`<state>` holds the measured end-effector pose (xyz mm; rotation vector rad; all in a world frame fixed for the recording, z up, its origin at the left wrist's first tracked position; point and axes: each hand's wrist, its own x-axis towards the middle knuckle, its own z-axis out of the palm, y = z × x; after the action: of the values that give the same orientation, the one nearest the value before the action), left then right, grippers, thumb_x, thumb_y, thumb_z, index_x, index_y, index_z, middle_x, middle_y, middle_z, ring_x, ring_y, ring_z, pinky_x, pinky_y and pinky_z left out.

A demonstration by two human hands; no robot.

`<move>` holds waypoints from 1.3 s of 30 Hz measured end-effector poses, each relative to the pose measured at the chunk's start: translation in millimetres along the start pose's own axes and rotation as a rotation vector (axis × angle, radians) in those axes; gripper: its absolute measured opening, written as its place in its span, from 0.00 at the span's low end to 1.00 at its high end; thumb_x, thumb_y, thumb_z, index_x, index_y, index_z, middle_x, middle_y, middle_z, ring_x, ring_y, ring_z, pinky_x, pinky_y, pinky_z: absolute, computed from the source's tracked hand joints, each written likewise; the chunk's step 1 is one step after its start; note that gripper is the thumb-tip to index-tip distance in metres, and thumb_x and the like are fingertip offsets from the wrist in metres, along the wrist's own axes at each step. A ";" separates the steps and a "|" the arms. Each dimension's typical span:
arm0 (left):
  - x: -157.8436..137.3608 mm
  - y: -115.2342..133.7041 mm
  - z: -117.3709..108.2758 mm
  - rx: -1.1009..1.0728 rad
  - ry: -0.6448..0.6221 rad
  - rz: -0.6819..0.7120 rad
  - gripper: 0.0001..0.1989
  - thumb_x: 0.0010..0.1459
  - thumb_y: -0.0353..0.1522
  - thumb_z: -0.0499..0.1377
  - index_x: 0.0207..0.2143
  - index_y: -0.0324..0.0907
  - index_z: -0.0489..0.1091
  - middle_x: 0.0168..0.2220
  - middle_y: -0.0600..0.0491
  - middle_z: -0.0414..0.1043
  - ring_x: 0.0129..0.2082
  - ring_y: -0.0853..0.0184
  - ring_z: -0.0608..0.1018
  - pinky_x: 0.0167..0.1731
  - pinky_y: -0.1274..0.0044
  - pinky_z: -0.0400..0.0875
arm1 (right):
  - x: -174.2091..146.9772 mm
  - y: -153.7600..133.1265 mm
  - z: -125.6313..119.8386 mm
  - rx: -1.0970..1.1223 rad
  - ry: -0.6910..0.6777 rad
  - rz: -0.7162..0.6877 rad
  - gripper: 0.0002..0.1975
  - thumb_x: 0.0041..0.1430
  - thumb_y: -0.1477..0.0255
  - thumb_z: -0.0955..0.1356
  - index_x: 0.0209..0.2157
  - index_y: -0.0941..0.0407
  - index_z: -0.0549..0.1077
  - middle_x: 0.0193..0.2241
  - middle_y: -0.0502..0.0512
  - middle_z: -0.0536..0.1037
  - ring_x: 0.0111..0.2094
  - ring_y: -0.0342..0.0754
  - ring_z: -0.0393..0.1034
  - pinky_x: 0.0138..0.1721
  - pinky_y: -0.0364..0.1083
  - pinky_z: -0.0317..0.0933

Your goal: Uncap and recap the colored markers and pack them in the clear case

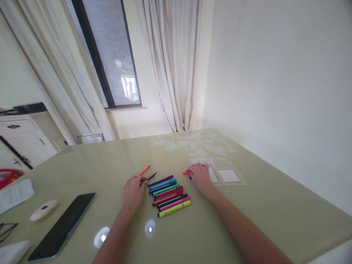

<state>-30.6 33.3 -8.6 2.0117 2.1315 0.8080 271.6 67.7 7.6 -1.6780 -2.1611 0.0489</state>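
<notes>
My left hand (134,190) is closed with its fingertips on a black marker (152,176), whose bare dark tip points away to the right. An orange marker (144,170) with a dark tip lies just beyond these fingers. Between my hands, several capped markers form a slanting row on the table, from a purple one (161,181) at the far end to a yellow-green one (174,209) nearest me. My right hand (198,176) has curled fingers at a small orange cap (185,173). A small black piece (190,178) shows under that hand, mostly hidden.
A clear plastic case (242,180) lies open beside my right hand, partly covered by it. On the left are a dark tablet (63,225), a white oval object (44,210), glasses (8,230) and a pale sheet (16,194). The glossy table (275,205) reaches toward the wall.
</notes>
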 end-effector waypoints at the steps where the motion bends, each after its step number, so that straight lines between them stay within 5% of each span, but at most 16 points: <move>1: 0.3 0.8 0.0 -0.008 0.001 0.007 0.12 0.64 0.35 0.54 0.41 0.43 0.77 0.43 0.45 0.79 0.45 0.54 0.78 0.49 0.65 0.70 | -0.2 -0.3 -0.5 0.005 0.010 0.001 0.12 0.68 0.75 0.66 0.35 0.52 0.81 0.40 0.57 0.84 0.47 0.56 0.71 0.53 0.56 0.49; 6: 0.9 3.6 -1.8 -0.083 0.046 0.060 0.11 0.65 0.36 0.54 0.44 0.44 0.74 0.46 0.47 0.80 0.47 0.57 0.79 0.49 0.69 0.71 | -1.2 -0.6 -1.1 0.043 0.028 0.027 0.09 0.69 0.74 0.64 0.38 0.53 0.78 0.39 0.56 0.84 0.44 0.53 0.73 0.53 0.54 0.49; 11: 0.7 -6.0 -4.6 0.097 0.064 -0.026 0.14 0.66 0.37 0.54 0.44 0.43 0.77 0.46 0.45 0.79 0.47 0.53 0.78 0.49 0.65 0.70 | -1.9 -0.4 -0.1 0.033 0.027 0.014 0.09 0.69 0.74 0.64 0.38 0.53 0.77 0.38 0.56 0.84 0.44 0.53 0.74 0.54 0.54 0.49; 17: 5.9 -13.0 -0.8 0.143 0.106 -0.110 0.22 0.70 0.37 0.46 0.54 0.44 0.76 0.59 0.45 0.72 0.56 0.49 0.73 0.52 0.62 0.69 | -2.5 0.6 0.8 0.070 0.032 0.001 0.08 0.67 0.75 0.65 0.37 0.53 0.77 0.38 0.54 0.84 0.44 0.52 0.74 0.53 0.53 0.49; 25: 3.1 -25.7 -17.1 0.147 0.088 -0.229 0.17 0.66 0.35 0.50 0.48 0.43 0.76 0.45 0.42 0.80 0.45 0.50 0.79 0.42 0.64 0.72 | -4.3 -2.8 -3.2 0.168 0.079 -0.023 0.06 0.66 0.75 0.67 0.39 0.53 0.77 0.42 0.54 0.83 0.47 0.53 0.73 0.53 0.54 0.51; 30: 3.9 -27.9 -23.6 0.156 0.076 -0.288 0.17 0.65 0.38 0.51 0.45 0.44 0.78 0.46 0.40 0.80 0.47 0.41 0.77 0.41 0.59 0.71 | -4.2 -5.2 -4.9 0.272 0.125 -0.054 0.09 0.67 0.75 0.66 0.43 0.53 0.78 0.44 0.56 0.81 0.49 0.53 0.72 0.53 0.53 0.56; 39: -3.6 30.8 -8.7 -0.482 0.034 0.111 0.15 0.63 0.44 0.54 0.41 0.45 0.75 0.41 0.50 0.81 0.43 0.58 0.80 0.46 0.68 0.71 | -8.9 -20.2 -16.2 0.681 0.221 -0.206 0.07 0.68 0.71 0.67 0.43 0.54 0.78 0.41 0.55 0.80 0.41 0.48 0.74 0.44 0.47 0.68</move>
<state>-6.2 26.8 11.3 1.8719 1.6380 1.2378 260.1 50.2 25.3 -1.0191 -1.8441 0.4616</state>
